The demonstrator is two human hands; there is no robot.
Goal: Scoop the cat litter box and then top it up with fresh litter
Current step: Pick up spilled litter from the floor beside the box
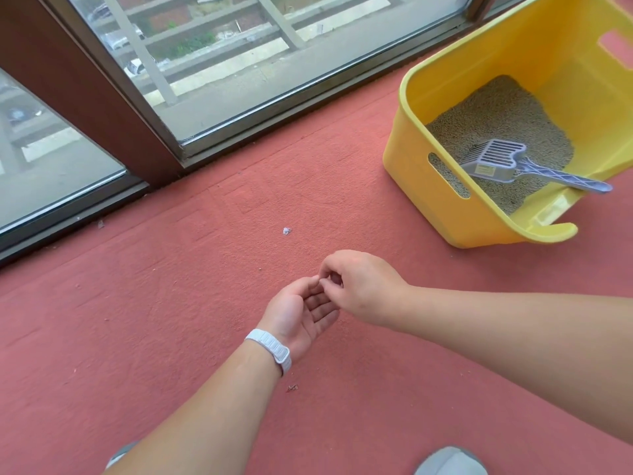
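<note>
A yellow litter box (pixel 407 145) stands on the red carpet at the upper right, partly filled with grey-beige litter (pixel 496 111). A grey slotted scoop (pixel 493 159) lies in the litter, its handle resting over the box's near rim. Both hands are low in the middle, well left of the box. My left hand (pixel 301 317) is cupped palm up with relaxed fingers. My right hand (pixel 356 282) hovers over its fingertips, thumb and forefinger pinched together. Whether something tiny sits between them cannot be made out.
A small pale scrap (pixel 287 230) lies on the carpet beyond my hands, and a dark bit of debris (pixel 292 388) by my left forearm. Large floor-level windows with a brown frame (pixel 85 97) run along the far side. My knees show at the bottom edge.
</note>
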